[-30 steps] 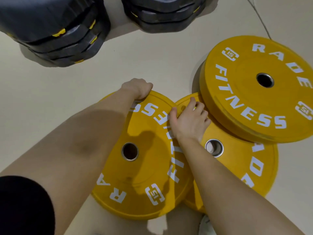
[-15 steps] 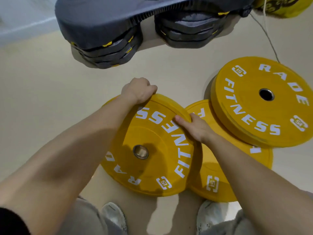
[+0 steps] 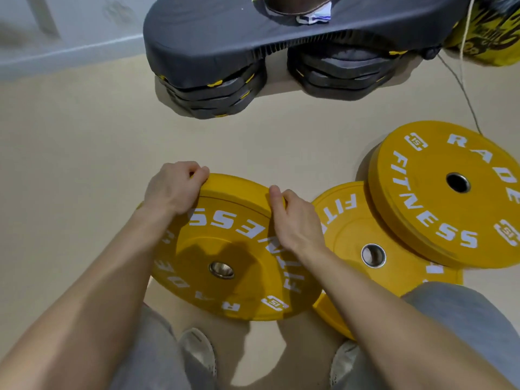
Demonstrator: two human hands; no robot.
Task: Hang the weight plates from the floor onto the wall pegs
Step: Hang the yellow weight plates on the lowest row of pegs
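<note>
Now both bare arms reach down and forward: the left hand [image 3: 176,187] curls its grip over the far rim of a yellow bumper plate [image 3: 233,257], and the right hand [image 3: 295,218] clamps the rim's right side, thumb on top. That plate is tilted, far edge raised, over the floor [image 3: 70,164] in front of two shoes [image 3: 197,353]. Three yellow plates in all: the held one, a second plate [image 3: 351,229] lying flat just beside it, and a third plate [image 3: 450,192] resting partly on the second. Beyond, two stacks of black plates [image 3: 213,91] sit under a dark padded bench [image 3: 253,32] that hides their tops, and a cable [image 3: 461,88] runs past at right
</note>
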